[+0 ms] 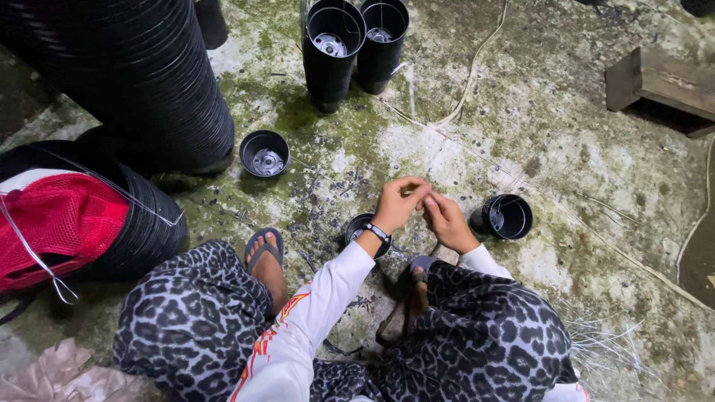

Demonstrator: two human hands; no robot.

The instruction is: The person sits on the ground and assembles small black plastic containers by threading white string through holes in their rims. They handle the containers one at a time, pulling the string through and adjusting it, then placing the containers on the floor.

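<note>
Your left hand [397,202] and right hand [447,220] meet just above your knees, fingertips pinched together on something thin between them; it is too fine to make out, though it looks like a strand of wire, and the close pinch suits twisting or threading work that needs both hands steady. Neither hand is open: the fingers of both are curled in toward the meeting point. You sit low with your knees apart, which keeps the work within easy reach over the ground. A small black plastic pot [363,227] sits right under your left wrist, partly hidden by it, and another black pot [505,217] lies tipped on its side just beside your right hand, both close enough to pick up without leaning. A third pot [264,153] stands upright farther off by your sandalled foot [266,257]. Two tall stacks of nested pots [356,45] stand well apart at the top, and a larger ribbed black stack [149,89] lies to your left. Thin wires [603,350] lie spread on the mossy concrete floor [566,149] by your right knee.
</note>
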